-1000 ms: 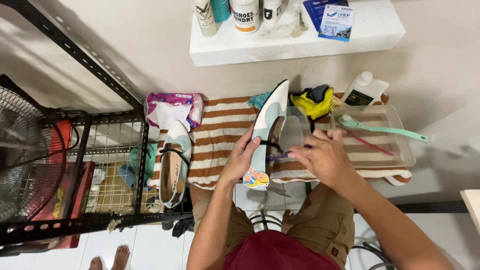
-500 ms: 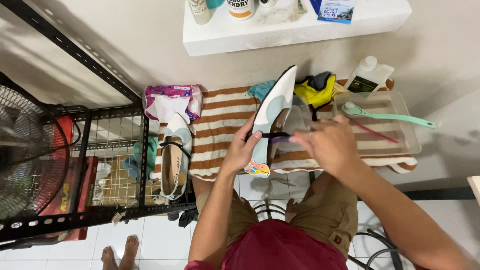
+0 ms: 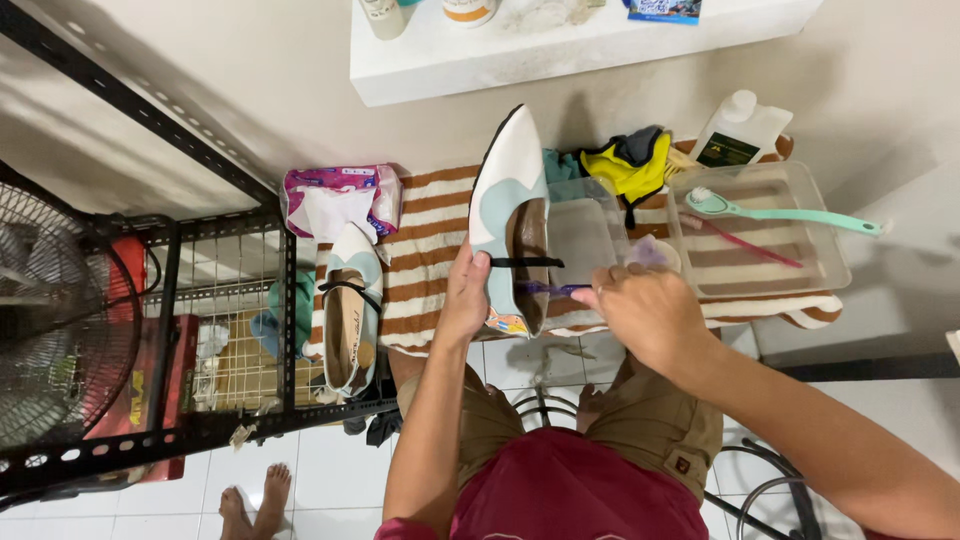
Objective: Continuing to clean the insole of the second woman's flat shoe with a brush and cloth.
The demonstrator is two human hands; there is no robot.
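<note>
white tiled flooring and a pale wall are framing a low table draped in a brown-and-white striped towel (image 3: pixel 425 250), where a seated person is working. the left hand (image 3: pixel 466 292) is closing around the side of a white and pale blue pointed flat shoe (image 3: pixel 512 215), thumb on the near edge and fingers wrapped behind, tilting it toe-up so the brown insole is facing the person and the interior is lying open to reach. the right hand (image 3: pixel 645 310) is curling mostly shut, pinching a thin purple-handled tool (image 3: pixel 548 288), likely a small brush, whose tip is pointing into the shoe opening below the black strap. the matching shoe (image 3: pixel 350 305) is lying flat on the towel's left edge, well apart from the hands. a clear plastic tray (image 3: pixel 830 262) is holding a mint green brush (image 3: pixel 780 212) to the right, with a white bottle (image 3: pixel 740 128) and a yellow cloth (image 3: pixel 625 165) behind. a tissue packet (image 3: pixel 338 200) is sitting near the wire rack (image 3: pixel 170 330).
</note>
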